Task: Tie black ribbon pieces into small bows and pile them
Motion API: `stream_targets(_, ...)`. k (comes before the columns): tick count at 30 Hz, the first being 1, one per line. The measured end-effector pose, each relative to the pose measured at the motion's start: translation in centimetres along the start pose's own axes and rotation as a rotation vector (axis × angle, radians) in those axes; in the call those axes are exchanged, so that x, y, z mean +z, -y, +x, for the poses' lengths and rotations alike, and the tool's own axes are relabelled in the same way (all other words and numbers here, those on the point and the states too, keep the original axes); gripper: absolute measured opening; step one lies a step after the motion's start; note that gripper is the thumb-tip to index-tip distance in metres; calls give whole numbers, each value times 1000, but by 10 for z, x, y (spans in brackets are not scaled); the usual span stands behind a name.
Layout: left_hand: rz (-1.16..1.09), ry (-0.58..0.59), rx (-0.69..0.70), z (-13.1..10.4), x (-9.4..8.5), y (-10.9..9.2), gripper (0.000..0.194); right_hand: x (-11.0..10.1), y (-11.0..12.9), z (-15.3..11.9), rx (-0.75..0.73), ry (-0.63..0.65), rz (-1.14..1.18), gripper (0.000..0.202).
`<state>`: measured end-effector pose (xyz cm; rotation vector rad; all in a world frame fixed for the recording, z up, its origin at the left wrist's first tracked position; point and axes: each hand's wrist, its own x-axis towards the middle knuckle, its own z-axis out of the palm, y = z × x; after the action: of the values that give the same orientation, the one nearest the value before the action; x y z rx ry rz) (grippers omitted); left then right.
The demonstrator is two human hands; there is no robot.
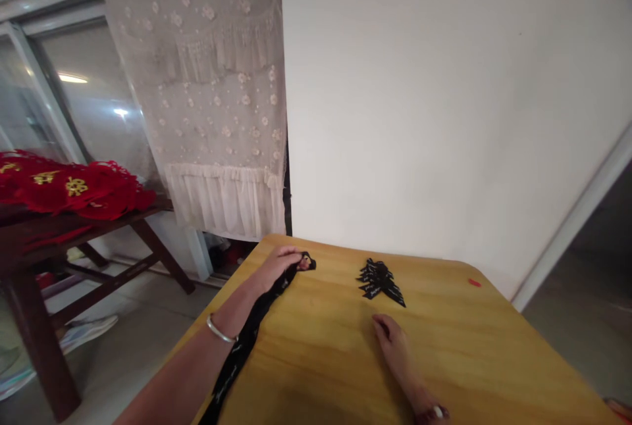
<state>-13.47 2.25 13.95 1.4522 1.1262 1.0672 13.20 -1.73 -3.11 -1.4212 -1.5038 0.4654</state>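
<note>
My left hand (281, 262) is closed on a long black ribbon (251, 326) with white lettering. The ribbon's far end makes a small loop past my fingertips, and its length runs back under my forearm toward the table's near edge. To the right lies a small pile of black ribbon bows (379, 280), also with white lettering and pointed tails. Just in front of that pile, my right hand (392, 341) rests low over the table, its fingers curled together and nothing showing in them. A silver bangle circles my left wrist.
The wooden table (316, 359) meets a white wall at its far edge. A small red piece (474, 283) lies near its right corner. At the left, a dark wooden bench (148, 214) carries a heap of red decorations (99, 188) with gold emblems. A lace curtain (222, 96) hangs behind.
</note>
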Motion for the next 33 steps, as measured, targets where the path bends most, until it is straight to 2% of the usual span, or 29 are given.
stream_targets(3, -304, 377, -72, -17, 32, -7, 17, 0, 2, 0, 9, -12, 17, 23)
stream_targets(4, -357, 449, -110, -21, 41, -6, 17, -1, 4, 1, 20, -20, 35, 22)
stream_targets(7, -368, 553, -229, -27, 62, 5, 20, -5, 11, 3, 96, 30, 181, 24)
stream_targets(12, -303, 515, -347, -24, 84, 30, 23, -18, 22, 7, 315, 142, 655, 31)
stream_targets(15, -300, 508, -339, -23, 94, 40, 28, -25, 28, 7, 390, 298, 871, 35)
stream_targets(17, -331, 475, -354, -21, 100, 44, 28, -28, 31, 6, 398, 413, 933, 39)
stream_targets(19, -382, 412, -388, -19, 107, 46, 27, -29, 35, 5, 391, 479, 924, 40)
stream_targets(21, -441, 327, -417, -16, 113, 48, 27, -29, 39, 3, 353, 487, 882, 39)
stream_targets(25, -518, 188, -442, -12, 126, 46, 23, -23, 49, 1, 175, 478, 774, 41)
stream_targets(27, -538, 162, -439, -11, 130, 44, 22, -17, 53, 0, 94, 416, 687, 43)
stream_targets(30, -559, 174, -447, -12, 134, 42, 22, -9, 57, -1, 48, 267, 578, 36)
stream_targets(33, -578, 186, -453, -14, 135, 43, 22, -7, 59, 0, -3, 246, 439, 27)
